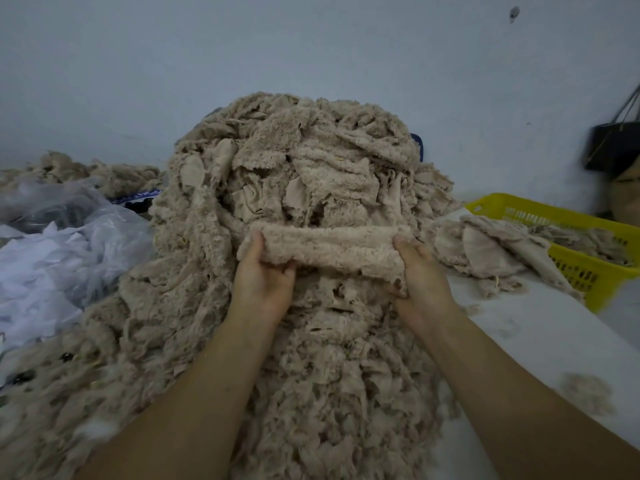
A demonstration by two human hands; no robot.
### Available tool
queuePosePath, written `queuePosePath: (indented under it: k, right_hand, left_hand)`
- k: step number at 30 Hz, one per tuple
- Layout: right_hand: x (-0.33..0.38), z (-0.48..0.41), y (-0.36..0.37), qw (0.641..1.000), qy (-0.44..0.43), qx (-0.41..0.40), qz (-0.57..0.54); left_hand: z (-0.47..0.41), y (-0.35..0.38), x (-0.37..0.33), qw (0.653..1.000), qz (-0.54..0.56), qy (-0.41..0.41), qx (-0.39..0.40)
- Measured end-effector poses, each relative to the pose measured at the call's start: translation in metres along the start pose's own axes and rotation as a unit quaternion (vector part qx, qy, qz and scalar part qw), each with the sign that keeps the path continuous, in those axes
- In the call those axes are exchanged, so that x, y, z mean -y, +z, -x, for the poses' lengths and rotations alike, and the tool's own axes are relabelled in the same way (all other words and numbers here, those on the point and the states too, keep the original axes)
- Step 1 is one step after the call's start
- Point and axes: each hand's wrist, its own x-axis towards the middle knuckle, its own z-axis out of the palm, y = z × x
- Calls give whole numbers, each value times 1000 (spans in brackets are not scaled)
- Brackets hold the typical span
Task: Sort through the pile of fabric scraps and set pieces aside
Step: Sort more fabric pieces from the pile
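Both hands hold one fuzzy beige strip (329,249) stretched level above the heaped pile of scraps (294,174): the left hand (263,271) and right hand (420,271) each have fingers curled round an end. It looks picked and checked; next, I'd guess, it goes right toward the set-aside pieces (485,251) by the yellow basket (588,275).

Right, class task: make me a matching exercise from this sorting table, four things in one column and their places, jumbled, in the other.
Things:
1. fleece strip
2. yellow basket
3. plastic bags
4. black bag

Places:
A. by the wall, far right
B. held between the left hand and the right hand
C. left of the pile
D. right of the pile

Pairs: 1-B, 2-D, 3-C, 4-A
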Motion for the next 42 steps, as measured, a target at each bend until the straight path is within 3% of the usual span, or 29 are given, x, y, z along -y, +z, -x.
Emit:
queuePosePath:
  k: [2,4,6,8,10,11,15,18,21,26,29,33,38,42]
  right_hand:
    - [0,-2,-2,999,-30,-18,24]
    - [-1,-3,0,995,-65,-10,78]
    - [-6,-1,6,992,-82,30,92]
    - [-11,5,14,990,-72,95,74]
    - [-12,11,20,990,-37,132,44]
    - [-11,12,21,989,-32,142,33]
    - [-14,12,19,976,-104,141,126]
    - [-16,12,17,948,-204,89,228]
    - [-12,10,12,940,-206,115,247]
    - [-22,15,12,911,-129,263,291]
    - [-23,15,13,897,-130,266,329]
    - [-23,9,11,865,-191,212,413]
    - [-24,7,12,909,-190,137,344]
    - [-15,4,14,979,-87,95,157]
  left_hand:
    - [1,1,3,998,-59,6,19]
    - [7,4,11,975,-213,31,49]
    - [17,7,22,916,-380,86,99]
    - [27,8,30,824,-512,134,203]
    - [32,10,39,750,-571,134,305]
    - [30,8,40,738,-583,142,310]
    - [19,-1,37,778,-573,158,205]
    - [19,2,32,866,-482,59,120]
    - [20,11,24,925,-351,-34,139]
    - [28,13,17,928,-252,-151,229]
    - [27,14,7,941,-191,-147,236]
    - [22,12,-2,960,-84,-147,221]
    - [19,6,0,955,-53,-153,249]
    - [16,10,6,961,-143,-144,190]
